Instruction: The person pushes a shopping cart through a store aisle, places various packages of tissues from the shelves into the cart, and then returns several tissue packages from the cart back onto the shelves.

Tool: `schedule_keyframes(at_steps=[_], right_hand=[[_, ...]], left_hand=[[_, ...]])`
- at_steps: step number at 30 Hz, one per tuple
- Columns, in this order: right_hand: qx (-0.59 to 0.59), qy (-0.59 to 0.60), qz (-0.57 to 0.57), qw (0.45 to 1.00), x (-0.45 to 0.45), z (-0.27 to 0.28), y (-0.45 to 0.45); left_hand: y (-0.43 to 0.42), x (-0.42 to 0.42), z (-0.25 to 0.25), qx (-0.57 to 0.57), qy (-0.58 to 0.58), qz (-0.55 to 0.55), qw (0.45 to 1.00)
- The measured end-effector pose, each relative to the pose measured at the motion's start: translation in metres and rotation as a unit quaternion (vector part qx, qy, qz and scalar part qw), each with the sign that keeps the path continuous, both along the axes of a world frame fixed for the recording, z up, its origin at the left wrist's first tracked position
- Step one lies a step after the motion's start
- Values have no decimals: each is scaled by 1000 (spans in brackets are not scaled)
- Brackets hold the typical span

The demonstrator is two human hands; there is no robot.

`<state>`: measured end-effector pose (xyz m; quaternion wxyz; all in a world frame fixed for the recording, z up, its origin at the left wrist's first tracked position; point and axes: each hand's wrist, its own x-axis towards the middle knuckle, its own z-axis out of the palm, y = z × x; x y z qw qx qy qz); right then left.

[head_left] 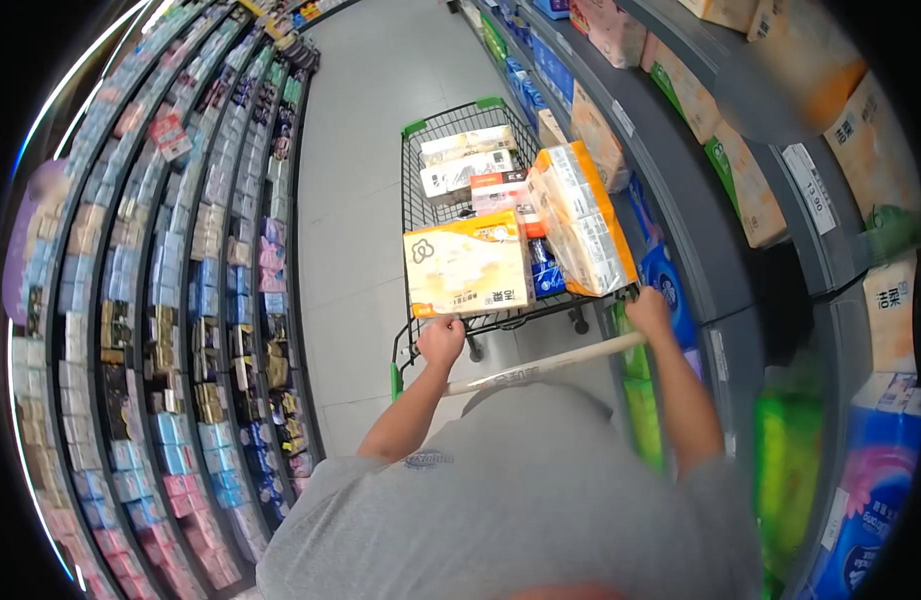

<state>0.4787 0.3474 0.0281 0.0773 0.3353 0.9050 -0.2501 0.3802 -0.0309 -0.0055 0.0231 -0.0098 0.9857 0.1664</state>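
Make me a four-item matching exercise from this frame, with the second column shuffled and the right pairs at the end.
Column one
1. Left hand
2. Right hand
3. Cart handlebar
4. Price tag reading 13.90

Column two
A. Cream, with printed lettering
B. Closed, just behind the orange-and-cream pack with a flower emblem
C. White, on the right side of the picture
D. At the cart's rear right corner, near the tilted orange-and-white pack

Right pairs: 1-B; 2-D; 3-A; 4-C

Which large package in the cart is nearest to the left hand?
The flower-marked package, just beyond the left hand; the other is at the cart's right.
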Motion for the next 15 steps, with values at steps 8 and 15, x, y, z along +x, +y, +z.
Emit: schedule_keyframes(at_steps=[8,15], right_hand=[[40,-20,17,999,0,30,-19],[85,-5,9,996,32,40,-32]], left_hand=[[-13,-2,13,36,-40,4,999],[-26,30,20,79,-43,-23,996]])
